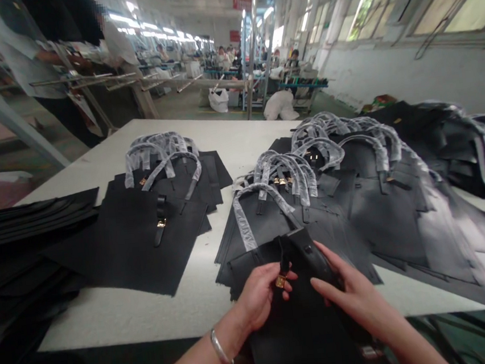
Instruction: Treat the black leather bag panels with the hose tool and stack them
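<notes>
A black leather bag panel (300,336) hangs over the table's front edge, its upper part bent between my hands. My left hand (261,292) pinches a short black strap with a gold buckle (281,282), the fingers wrapped round it. My right hand (347,286) grips the folded edge of the panel from the right, thumb on the near face and fingers partly hidden behind. Just beyond lies a pile of black panels with plastic-wrapped handles (246,221). To the left, a flat black panel (132,238) carries another buckled strap (159,221).
A pale work table (152,311) spans the view. Black sheets (27,225) are stacked at the left, and more handled panels (399,207) fan out on the right. Past the far edge, a person (29,59) stands by a metal rack (99,81).
</notes>
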{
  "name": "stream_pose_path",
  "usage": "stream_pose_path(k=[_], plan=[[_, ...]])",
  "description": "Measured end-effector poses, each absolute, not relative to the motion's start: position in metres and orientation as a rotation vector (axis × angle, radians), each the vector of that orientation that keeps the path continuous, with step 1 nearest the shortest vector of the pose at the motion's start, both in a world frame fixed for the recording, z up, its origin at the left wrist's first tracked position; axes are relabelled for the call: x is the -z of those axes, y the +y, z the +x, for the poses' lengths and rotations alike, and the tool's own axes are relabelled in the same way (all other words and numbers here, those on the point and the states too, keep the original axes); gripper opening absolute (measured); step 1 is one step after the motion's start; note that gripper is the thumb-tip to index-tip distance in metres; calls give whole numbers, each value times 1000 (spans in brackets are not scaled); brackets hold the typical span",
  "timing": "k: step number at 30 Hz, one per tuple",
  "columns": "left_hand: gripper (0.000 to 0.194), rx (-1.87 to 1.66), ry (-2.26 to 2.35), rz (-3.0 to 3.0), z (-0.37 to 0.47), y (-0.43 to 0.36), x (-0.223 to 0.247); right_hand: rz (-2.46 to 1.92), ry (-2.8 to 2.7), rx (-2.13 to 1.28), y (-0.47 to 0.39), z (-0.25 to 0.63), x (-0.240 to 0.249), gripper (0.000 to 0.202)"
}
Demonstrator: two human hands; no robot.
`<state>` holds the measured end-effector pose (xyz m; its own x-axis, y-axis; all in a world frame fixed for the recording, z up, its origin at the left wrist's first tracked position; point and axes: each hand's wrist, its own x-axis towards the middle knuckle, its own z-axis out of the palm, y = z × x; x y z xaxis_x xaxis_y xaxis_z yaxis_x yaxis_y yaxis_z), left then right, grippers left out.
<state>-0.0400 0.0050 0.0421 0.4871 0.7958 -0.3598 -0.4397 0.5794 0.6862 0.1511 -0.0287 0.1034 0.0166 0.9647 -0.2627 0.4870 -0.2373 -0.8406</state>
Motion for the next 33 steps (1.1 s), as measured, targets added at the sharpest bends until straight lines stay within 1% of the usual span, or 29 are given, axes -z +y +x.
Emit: stream_pose_path(k=[2, 4, 9, 15, 18, 24, 27, 33], plan=[[42, -810, 730, 697, -37, 2, -44, -1837, -1591, -944, -23, 147, -105, 79], [45, -789, 762, 818, -36, -1, -47, -1857, -1645, -827, -16, 141, -106, 80], [49, -709, 818, 949, -41, -4, -55, -1795, -1705, -804, -2, 132, -103, 82], [47, -687, 803, 886, -49, -3, -59, -1828, -1702, -667, 6, 132, -98, 83], [47, -701, 803, 865, -50, -1, -59, -1790, -1738, -710, 5, 131, -98, 87], [48, -673, 830, 876, -51, 0, -58, -1819, -1699, -623, 3, 127, -97, 83], [46, -747, 821, 822, -48, -2, -55, -1791, -1644, -708, 3, 129, -92, 86], [40, -880, 876, 776, -29, -8, -47, -1667, -1397, -1051, 4, 131, -85, 91]])
